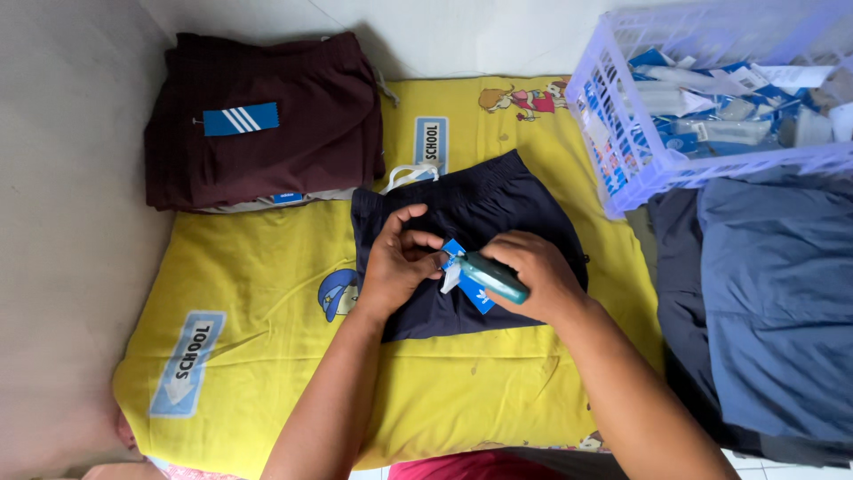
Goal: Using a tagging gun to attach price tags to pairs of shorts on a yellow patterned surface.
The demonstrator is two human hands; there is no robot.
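Left hand (397, 265) pinches the blue tag (466, 283) flat on the navy shorts (480, 200), mid-cushion. Right hand (533, 277) grips the teal tagging gun (491, 276), its long axis slanting up-left, tip apparently touching the tag.

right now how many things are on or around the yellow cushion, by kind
Shorts piles: 3 - maroon stack, navy shorts under the hands, blue-grey heap
Baskets: 1 - lilac basket of tags
Tagging tools: 1 - teal tool in the right hand
Blue tags in plain sight: 2 - one on the maroon stack, one at the left hand
Total: 7
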